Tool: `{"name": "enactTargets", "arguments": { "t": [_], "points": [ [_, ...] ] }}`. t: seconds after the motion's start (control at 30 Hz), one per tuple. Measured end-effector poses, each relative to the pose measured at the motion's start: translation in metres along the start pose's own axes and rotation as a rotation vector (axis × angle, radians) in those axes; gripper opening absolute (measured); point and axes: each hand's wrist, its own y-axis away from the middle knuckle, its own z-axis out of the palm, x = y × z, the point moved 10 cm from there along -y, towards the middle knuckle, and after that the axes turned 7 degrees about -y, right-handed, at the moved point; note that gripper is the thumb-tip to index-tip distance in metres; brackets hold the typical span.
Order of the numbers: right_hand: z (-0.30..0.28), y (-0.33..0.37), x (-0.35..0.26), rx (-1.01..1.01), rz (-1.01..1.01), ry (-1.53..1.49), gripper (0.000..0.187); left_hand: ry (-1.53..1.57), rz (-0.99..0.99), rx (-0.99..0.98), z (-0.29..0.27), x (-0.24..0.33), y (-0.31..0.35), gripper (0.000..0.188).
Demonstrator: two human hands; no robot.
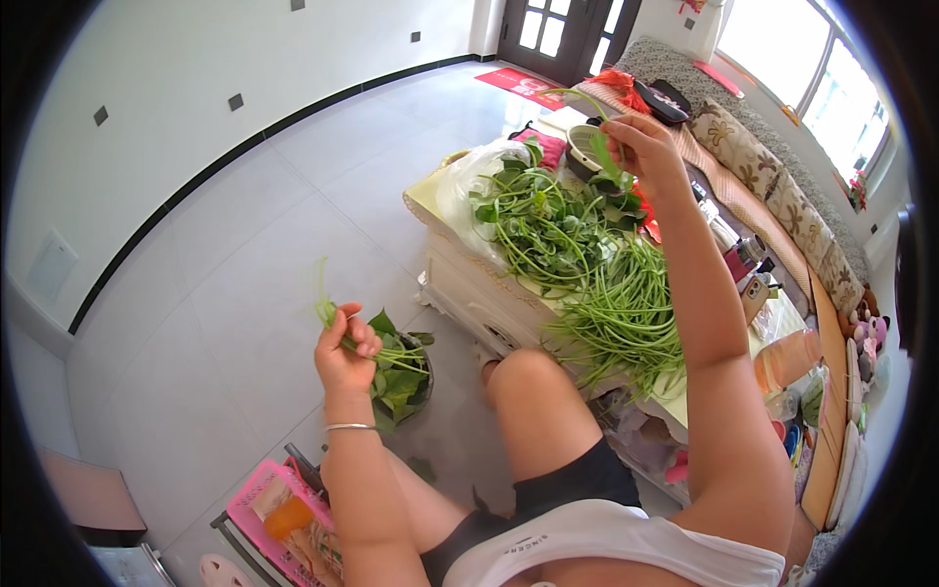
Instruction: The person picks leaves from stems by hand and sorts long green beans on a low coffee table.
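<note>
My left hand (344,354), with a bracelet on its wrist, is closed around a small bunch of green stems (399,356). Below it, dark green leaves (394,399) fill a round bin on the floor. Raised over the far part of the table, my right hand (641,147) pinches a leafy green stem (608,164), whose thin end arcs to the left. Under that arm lies a heap of leafy stems (538,220), partly on a clear plastic bag (468,191). Closer to me is a pile of long, mostly bare stems (626,318).
The table (423,203) has a pale yellow cover and stands by my knee. A grey bowl (585,152), a phone (754,293) and bottles crowd its right side. A sofa with a patterned cushion (743,147) runs along the window. At lower left is a pink basket (259,499).
</note>
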Motion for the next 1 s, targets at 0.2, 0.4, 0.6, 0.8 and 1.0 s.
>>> {"name": "enactTargets", "arguments": {
  "t": [0.2,0.4,0.6,0.8,1.0],
  "points": [
    [0.161,0.067,0.054,-0.198,0.024,-0.118,0.011,-0.158,0.039,-0.068,0.015,-0.007,0.002,0.030],
    [0.251,0.137,0.171,-0.301,0.085,-0.017,0.009,-0.320,0.035,0.050,0.026,-0.012,0.000,0.031],
    [0.290,0.165,0.193,-0.449,0.135,-0.157,0.007,-0.644,0.023,0.132,0.010,-0.005,0.013,0.025],
    [0.302,0.164,0.215,-0.775,0.170,-0.001,0.016,-0.388,0.221,0.390,-0.028,0.040,0.013,0.018],
    [0.293,0.154,0.214,-0.858,0.031,0.257,0.018,-0.183,0.303,0.441,-0.042,0.057,0.026,0.018]
  ]
}}
